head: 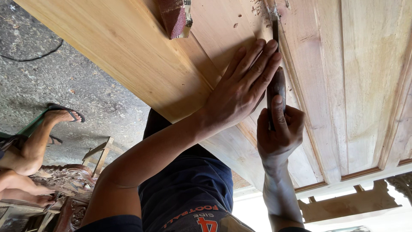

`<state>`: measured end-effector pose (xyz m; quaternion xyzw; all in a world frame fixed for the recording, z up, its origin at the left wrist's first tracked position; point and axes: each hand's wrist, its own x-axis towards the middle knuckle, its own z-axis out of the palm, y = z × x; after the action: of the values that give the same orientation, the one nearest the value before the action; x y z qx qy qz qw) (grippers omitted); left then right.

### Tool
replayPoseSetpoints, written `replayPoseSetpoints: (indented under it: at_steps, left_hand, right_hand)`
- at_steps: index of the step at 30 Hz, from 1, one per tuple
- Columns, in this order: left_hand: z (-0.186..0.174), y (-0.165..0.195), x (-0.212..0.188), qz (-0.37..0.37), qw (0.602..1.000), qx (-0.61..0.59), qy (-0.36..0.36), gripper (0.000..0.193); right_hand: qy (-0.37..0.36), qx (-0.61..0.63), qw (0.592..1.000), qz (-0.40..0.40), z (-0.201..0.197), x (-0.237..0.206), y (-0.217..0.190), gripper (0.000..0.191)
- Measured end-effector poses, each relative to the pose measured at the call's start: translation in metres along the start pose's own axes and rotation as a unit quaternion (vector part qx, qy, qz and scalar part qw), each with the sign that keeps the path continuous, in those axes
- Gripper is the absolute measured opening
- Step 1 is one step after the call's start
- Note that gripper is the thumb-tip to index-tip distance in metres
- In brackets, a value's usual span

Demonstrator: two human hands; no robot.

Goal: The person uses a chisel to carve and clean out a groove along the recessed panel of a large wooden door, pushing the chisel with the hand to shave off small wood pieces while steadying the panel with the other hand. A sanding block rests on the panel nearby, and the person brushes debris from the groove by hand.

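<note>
A large pale wooden door panel (128, 47) with raised mouldings fills the upper part of the view. My left hand (242, 88) lies flat on it, fingers stretched out and resting beside a chisel. My right hand (279, 133) grips the dark wooden handle of the chisel (277, 86), thumb along the handle. The narrow blade (274, 30) runs into a groove next to a moulding strip, where the wood looks chipped and rough.
A folded piece of reddish sandpaper (174, 17) lies on the panel at the top. Another person's bare legs and sandalled foot (64, 114) are at the left, above carved dark furniture (64, 184). A black cable (34, 56) crosses the concrete floor.
</note>
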<state>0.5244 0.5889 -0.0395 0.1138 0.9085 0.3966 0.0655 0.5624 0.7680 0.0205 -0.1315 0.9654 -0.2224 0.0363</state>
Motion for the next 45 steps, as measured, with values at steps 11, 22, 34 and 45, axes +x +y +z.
replayPoseSetpoints:
  at_steps: [11, 22, 34, 45]
  left_hand:
    - [-0.012, 0.001, 0.006, 0.003, 1.000, -0.009, -0.022, 0.057]
    - [-0.009, 0.000, 0.008, -0.002, 1.000, -0.015, -0.016, 0.052]
    - [0.003, 0.001, 0.000, -0.015, 0.999, 0.023, -0.029, 0.054]
    - [0.027, 0.000, -0.018, -0.014, 0.999, 0.028, -0.023, 0.061]
  right_hand:
    - [0.000, -0.027, 1.000, -0.001, 0.000, 0.005, 0.002, 0.076]
    - [0.012, -0.014, 1.000, -0.008, 0.003, 0.009, 0.009, 0.080]
    - [0.005, -0.004, 1.000, -0.014, 0.002, 0.017, 0.011, 0.086]
    - [0.025, 0.020, 0.999, -0.040, 0.008, 0.023, 0.030, 0.085]
